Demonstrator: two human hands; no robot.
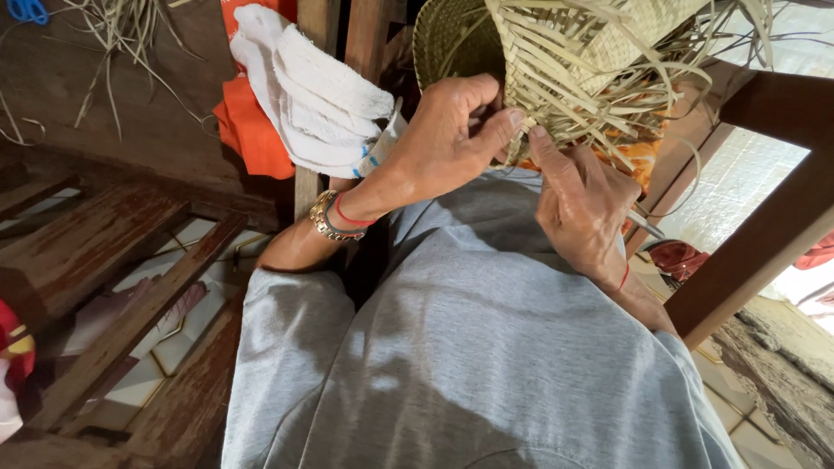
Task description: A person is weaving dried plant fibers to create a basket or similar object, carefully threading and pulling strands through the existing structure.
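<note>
Clearly the woven palm-leaf hat [539, 52] is well along: crown and part of the brim are tightly plaited, while many loose strips [643, 95] fan out unwoven at the edge. It sits raised over the person's lap in grey cloth. Both hands pinch strips at the brim's working edge, left hand [443, 143] closed with thumb pressing, right hand [582, 204] fingering a strand

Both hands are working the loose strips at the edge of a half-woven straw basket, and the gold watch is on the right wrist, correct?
Not quite. The head view shows the gold watch on the left wrist. Otherwise correct: the left hand and right hand both work the loose strips at the edge of the half-woven straw basket.
</note>
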